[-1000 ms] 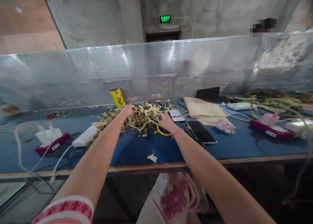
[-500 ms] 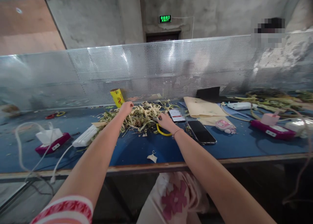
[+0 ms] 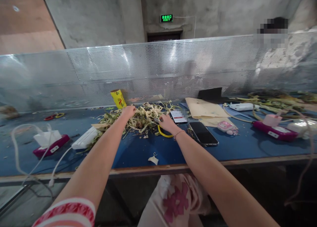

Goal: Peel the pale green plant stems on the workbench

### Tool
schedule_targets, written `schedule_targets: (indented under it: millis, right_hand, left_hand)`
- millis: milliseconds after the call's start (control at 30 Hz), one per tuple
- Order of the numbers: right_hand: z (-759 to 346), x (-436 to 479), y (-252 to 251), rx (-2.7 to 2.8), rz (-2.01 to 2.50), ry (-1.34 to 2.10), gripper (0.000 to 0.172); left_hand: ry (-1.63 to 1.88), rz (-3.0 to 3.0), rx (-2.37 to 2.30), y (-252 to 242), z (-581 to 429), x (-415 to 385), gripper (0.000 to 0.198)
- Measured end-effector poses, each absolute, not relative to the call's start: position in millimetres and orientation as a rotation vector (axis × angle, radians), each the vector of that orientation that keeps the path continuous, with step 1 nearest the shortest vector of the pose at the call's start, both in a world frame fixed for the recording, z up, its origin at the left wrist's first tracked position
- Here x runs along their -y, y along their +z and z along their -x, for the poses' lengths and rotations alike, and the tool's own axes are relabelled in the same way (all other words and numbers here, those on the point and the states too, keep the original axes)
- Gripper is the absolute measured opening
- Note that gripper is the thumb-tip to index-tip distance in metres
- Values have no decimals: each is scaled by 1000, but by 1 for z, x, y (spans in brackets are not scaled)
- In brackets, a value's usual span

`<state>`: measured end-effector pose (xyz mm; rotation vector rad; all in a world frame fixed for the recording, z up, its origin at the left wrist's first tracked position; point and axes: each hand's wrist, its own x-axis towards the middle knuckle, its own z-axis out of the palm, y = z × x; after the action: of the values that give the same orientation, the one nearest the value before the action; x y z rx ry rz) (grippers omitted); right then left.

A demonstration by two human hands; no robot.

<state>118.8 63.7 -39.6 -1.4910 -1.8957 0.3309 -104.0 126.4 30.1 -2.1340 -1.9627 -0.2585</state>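
My left hand (image 3: pixel 129 111) is closed over the left part of a pile of dried plant scraps (image 3: pixel 146 118), pale strips mixed with green bits. Whatever its fingers pinch is too small to tell. At the pile's right side, my right hand (image 3: pixel 166 122) grips scissors (image 3: pixel 164 133). One yellow handle loop shows below the hand, and a dark blade part points left toward the scraps. Just behind my left hand stands a yellow box (image 3: pixel 118 99). A lit phone (image 3: pixel 178 116) lies right beside my right hand, with a dark phone (image 3: pixel 203 133) nearer the edge.
White and purple power strips (image 3: pixel 51 145) with cables lie at left, near red-and-yellow scissors (image 3: pixel 54 116). Brown paper (image 3: pixel 206 108), a pink case (image 3: pixel 226 127) and another purple strip (image 3: pixel 274 131) lie right. A perforated metal screen (image 3: pixel 153 72) borders the table's back; a person is beyond it.
My left hand has shifted slightly right and down relative to the yellow box. My right hand keeps its grip on the scissors in nearly the same place. The view has drifted a little.
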Motion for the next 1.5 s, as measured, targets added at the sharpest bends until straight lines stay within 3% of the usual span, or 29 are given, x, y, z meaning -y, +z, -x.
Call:
schedule_targets:
  millis: [300,533,1033,1500]
  right_hand:
    - [-119,-59,-34,1913,1506,385,20]
    - [-119,-54,-29,1916,1521,420,21]
    - [-119,-63,-37,1944,1522,346,22]
    - [-119,-64,-38,1940,1512,337,18]
  left_hand:
    - [-228,2027,2102,6,102,-128,21]
    - [-639,2012,2218,13,109,-133,19]
    - [-1714,2221,1951,28,130,-133,18]
    - [-1908,2320,2093,24,136,-131,25]
